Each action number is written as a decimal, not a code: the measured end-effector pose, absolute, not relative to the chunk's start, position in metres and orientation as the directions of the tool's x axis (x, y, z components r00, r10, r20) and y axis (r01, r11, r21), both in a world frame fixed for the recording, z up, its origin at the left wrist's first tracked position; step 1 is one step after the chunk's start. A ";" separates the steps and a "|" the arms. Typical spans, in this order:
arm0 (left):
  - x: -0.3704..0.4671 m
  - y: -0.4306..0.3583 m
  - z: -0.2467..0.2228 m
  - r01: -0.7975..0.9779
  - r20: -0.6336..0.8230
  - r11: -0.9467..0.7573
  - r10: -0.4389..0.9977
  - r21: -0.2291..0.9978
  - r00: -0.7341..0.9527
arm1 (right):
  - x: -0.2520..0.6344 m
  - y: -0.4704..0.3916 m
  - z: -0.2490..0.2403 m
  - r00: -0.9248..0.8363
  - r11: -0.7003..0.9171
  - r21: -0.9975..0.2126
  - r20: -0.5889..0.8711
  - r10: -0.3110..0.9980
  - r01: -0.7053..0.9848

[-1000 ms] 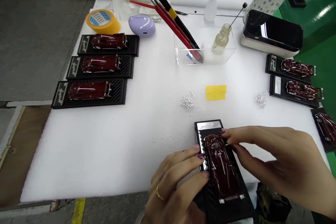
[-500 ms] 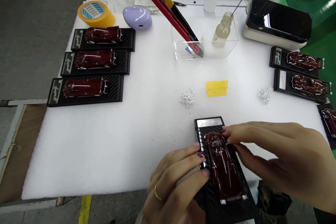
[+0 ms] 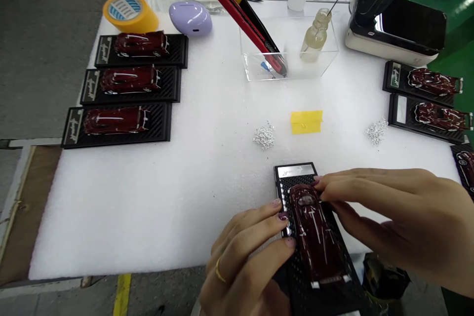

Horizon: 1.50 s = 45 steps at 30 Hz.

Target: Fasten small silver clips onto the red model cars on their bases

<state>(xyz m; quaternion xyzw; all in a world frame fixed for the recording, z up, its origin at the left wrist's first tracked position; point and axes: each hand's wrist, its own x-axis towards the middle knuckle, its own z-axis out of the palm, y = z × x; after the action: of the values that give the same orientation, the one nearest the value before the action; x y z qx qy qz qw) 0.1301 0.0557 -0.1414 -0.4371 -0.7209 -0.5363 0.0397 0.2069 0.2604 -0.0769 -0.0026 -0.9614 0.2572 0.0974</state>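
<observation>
A dark red model car (image 3: 317,237) sits on a black display base (image 3: 296,276) that overhangs the table's front edge. My left hand (image 3: 248,252), wearing a gold ring, grips the base along its left side, fingertips close against the car. At the car's right side, near the windscreen, my right hand (image 3: 385,217) has thumb and fingers pinched together. A tiny bright bit shows at those fingertips, too small to name. Beyond the base lie a pile of small silver parts (image 3: 263,136) and a yellow tape piece (image 3: 306,122) with tiny parts on it.
Three finished-looking cars on bases (image 3: 116,121) stand at left, below a yellow tape roll (image 3: 130,13) and purple case (image 3: 190,19). A clear tray (image 3: 255,73) holds tweezers (image 3: 240,19) and a glass bottle (image 3: 316,34). At right are another silver pile (image 3: 376,131), more cars (image 3: 442,116) and a phone (image 3: 398,19).
The view has shifted slightly, so the table things sit a little higher. Both hands keep nearly the same place on the model car and its base.
</observation>
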 end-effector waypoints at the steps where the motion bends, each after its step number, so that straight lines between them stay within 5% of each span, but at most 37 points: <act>1: 0.130 0.057 -0.141 0.669 0.524 0.044 0.584 0.742 -0.620 | 0.207 0.261 -0.077 -0.981 0.866 -0.499 0.184 0.059 -0.041; 9: 0.130 0.058 -0.142 0.625 0.494 0.063 0.553 0.778 -0.671 | 0.220 0.262 -0.077 -0.975 0.793 -0.608 0.146 0.167 0.045; 16: 0.132 0.056 -0.141 0.599 0.484 0.060 0.526 0.799 -0.699 | 0.235 0.247 -0.098 -0.887 0.719 -0.695 0.323 0.330 0.014; 20: 0.124 0.056 -0.140 0.768 0.551 0.092 0.643 0.634 -0.532 | 0.251 0.236 -0.115 -0.804 0.586 -0.805 0.291 0.518 0.086; 24: 0.119 0.051 -0.141 0.838 0.568 0.089 0.696 0.538 -0.439 | 0.260 0.225 -0.125 -0.827 0.550 -0.830 0.240 0.509 0.098; 34: 0.130 0.065 -0.127 0.660 0.512 0.074 0.570 0.747 -0.643 | 0.234 0.203 -0.121 -0.735 0.427 -0.903 0.258 0.626 0.046; 45: 0.131 0.066 -0.128 0.643 0.515 0.052 0.552 0.764 -0.656 | 0.235 0.202 -0.121 -0.723 0.426 -0.903 0.255 0.642 0.061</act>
<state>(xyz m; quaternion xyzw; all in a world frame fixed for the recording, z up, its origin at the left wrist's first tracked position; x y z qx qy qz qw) 0.1307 0.0659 -0.1283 -0.4128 -0.7241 -0.5510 0.0412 0.2353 0.2025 -0.1210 -0.2223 -0.7901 0.4873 0.2983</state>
